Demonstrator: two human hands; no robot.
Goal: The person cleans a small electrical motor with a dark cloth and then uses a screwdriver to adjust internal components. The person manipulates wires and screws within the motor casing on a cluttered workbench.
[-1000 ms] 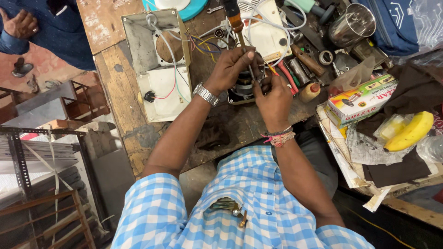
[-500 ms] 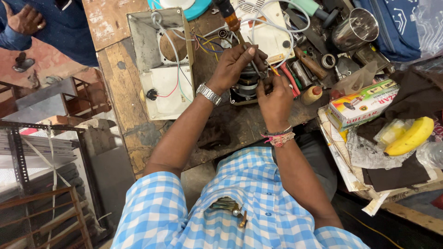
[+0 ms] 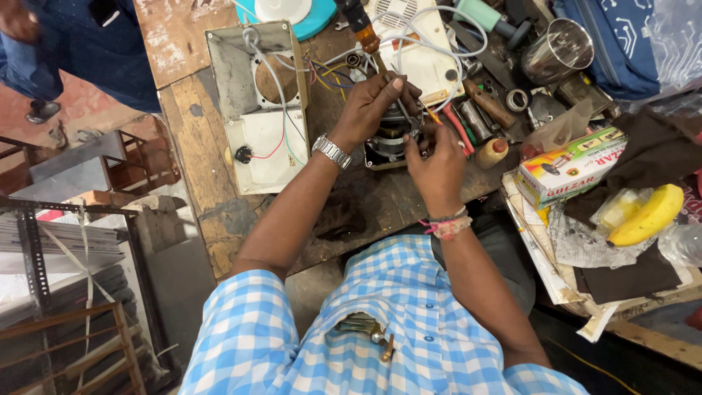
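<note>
Head view, both hands, left hand (image 3: 371, 110), right hand (image 3: 436, 157), gripping small motor (image 3: 391, 140) between them on workbench (image 3: 212, 153)

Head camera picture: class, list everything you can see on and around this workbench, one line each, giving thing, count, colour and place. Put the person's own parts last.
motor: one, dark metal, bench centre, between both hands
screwdriver: one, orange and black handle, above the motor
open casing: one, white and grey, left of the motor
steel cup: one, silver, upper right
carton: one, yellow and green, right of the bench
banana: one, yellow, far right
workbench: one, worn brown wood
left hand: one, steel watch at wrist, on the motor
right hand: one, thread bands at wrist, fingers at the motor
</note>
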